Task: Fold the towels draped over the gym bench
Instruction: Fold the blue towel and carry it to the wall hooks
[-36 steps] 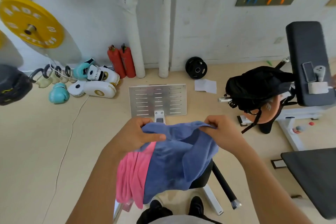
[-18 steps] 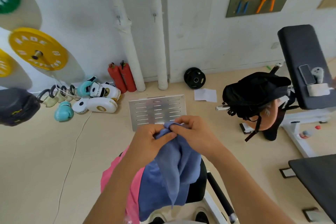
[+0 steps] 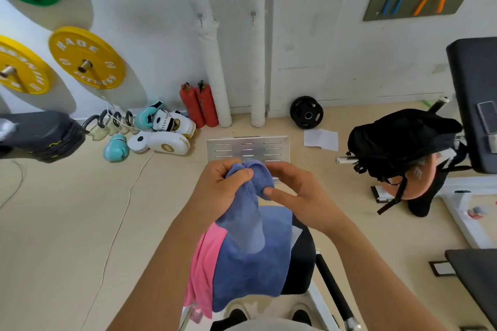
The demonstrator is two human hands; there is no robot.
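Note:
A blue towel [image 3: 252,258] hangs doubled in front of me, its top corners bunched together. My left hand [image 3: 217,191] grips that bunched top edge with fingers curled round it. My right hand [image 3: 293,193] pinches the same edge from the right, thumb against the cloth. A pink towel [image 3: 204,271] lies draped beneath and left of the blue one. Both cover the black padded gym bench [image 3: 302,260], of which only the right side shows.
A black backpack [image 3: 398,145] sits on a machine at right beside a black pad [image 3: 473,94]. A metal footplate [image 3: 247,148], boxing gloves [image 3: 161,134], red extinguishers [image 3: 199,105] and a small weight plate [image 3: 306,115] lie along the wall. Yellow plates [image 3: 86,58] hang left.
My hands came together, bringing the blue towel's two top corners to meet so it folded in half and now hangs narrower. The view tilted upward.

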